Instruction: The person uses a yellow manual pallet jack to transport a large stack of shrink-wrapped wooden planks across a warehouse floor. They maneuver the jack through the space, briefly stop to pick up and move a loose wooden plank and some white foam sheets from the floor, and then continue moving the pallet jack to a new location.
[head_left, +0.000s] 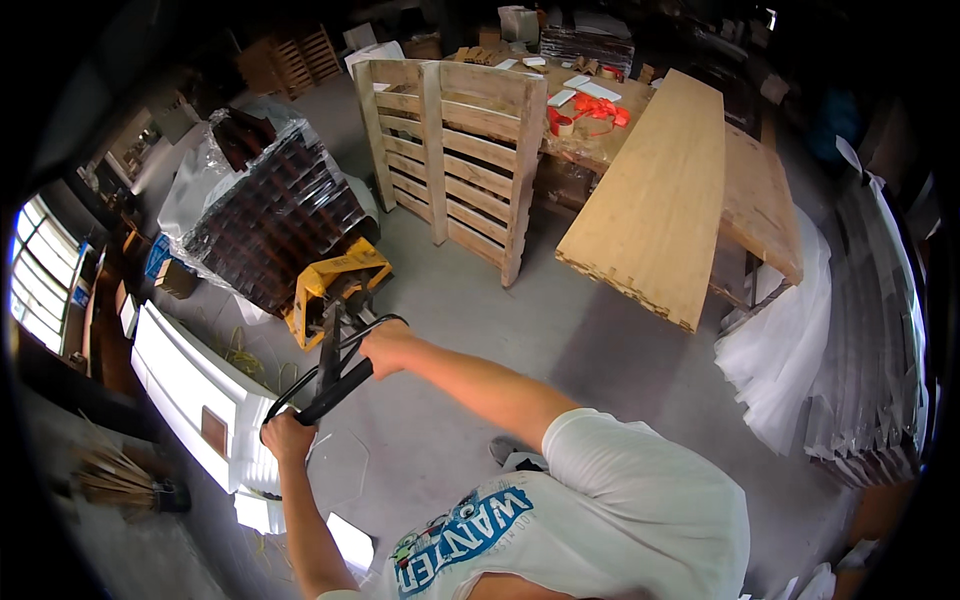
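Observation:
Both my hands grip the black loop handle [328,378] of a yellow pallet jack [338,284]. My left hand [288,437] holds the near end of the handle, and my right hand [385,345] is closed on its far end, arm stretched out. The jack's forks reach under a tall load of dark stacked pieces [275,215] wrapped in clear plastic film, which stands on the grey concrete floor [560,330].
Two wooden pallets [455,150] stand upright behind the jack. Long light wooden boards [655,200] lie on a table with orange strapping [590,110]. White foam sheets [775,350] pile up at right. White panels [185,385] and a broom [120,485] lie at left.

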